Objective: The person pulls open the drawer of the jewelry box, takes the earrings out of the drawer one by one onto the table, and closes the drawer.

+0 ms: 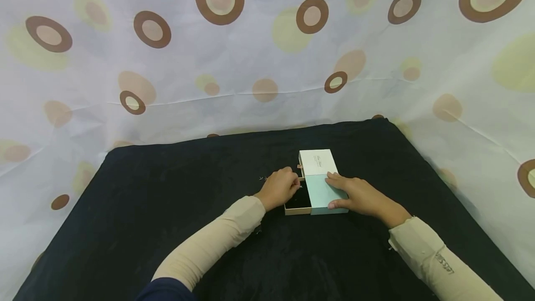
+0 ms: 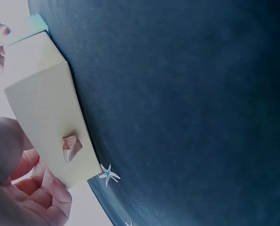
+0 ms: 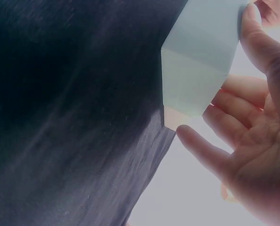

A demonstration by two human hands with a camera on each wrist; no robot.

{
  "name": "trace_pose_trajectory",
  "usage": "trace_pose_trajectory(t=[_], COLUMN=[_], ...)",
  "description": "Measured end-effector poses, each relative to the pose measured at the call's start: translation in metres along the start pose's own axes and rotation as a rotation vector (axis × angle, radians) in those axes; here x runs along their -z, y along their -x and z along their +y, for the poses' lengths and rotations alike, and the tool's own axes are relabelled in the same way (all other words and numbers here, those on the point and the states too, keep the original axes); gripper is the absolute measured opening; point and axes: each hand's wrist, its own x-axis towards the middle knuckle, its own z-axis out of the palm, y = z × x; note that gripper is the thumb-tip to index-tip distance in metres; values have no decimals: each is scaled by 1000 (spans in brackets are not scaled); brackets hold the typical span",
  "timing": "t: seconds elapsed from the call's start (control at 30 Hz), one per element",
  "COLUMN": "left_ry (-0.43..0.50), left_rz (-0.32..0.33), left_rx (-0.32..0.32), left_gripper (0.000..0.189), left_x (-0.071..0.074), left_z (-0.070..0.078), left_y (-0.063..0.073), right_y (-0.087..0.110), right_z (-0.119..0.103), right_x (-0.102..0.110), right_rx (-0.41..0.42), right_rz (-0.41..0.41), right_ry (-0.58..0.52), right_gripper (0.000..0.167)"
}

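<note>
A light-blue box sleeve [image 1: 323, 192] lies on the dark cloth, with a black-lined drawer [image 1: 297, 211] drawn out to its left. My left hand [image 1: 279, 187] is over this drawer with curled fingers; its fingertips are hidden, so I cannot tell if they pinch anything. In the left wrist view the drawer's cream front [image 2: 45, 113] carries a pinkish ribbon tab [image 2: 71, 148]. My right hand [image 1: 357, 194] rests on the sleeve with extended fingers, thumb on the near part. A small starfish-shaped piece [image 2: 109, 175] lies on the cloth beside the drawer front.
A white printed lid [image 1: 318, 161] adjoins the sleeve on the far side; whether it is the same box I cannot tell. Other tiny pieces [image 1: 262, 178] lie left of the left hand. Behind the cloth-covered table [image 1: 188, 180] hangs a patterned white curtain [image 1: 242, 59].
</note>
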Motion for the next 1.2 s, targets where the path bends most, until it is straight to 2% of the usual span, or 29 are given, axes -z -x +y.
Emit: trace_pose_trajectory(t=[0.27,1.2], left_ry=[6,39], left_rz=[6,48], left_rx=[-12,-24], left_gripper=[11,12], left_x=[1,6], left_z=[-1,-2], left_y=[4,4], right_y=[0,1], right_z=[0,2], right_x=[-4,-5], right_rx=[9,12], right_rz=[9,18], right_ry=[1,9], right_gripper=[75,74])
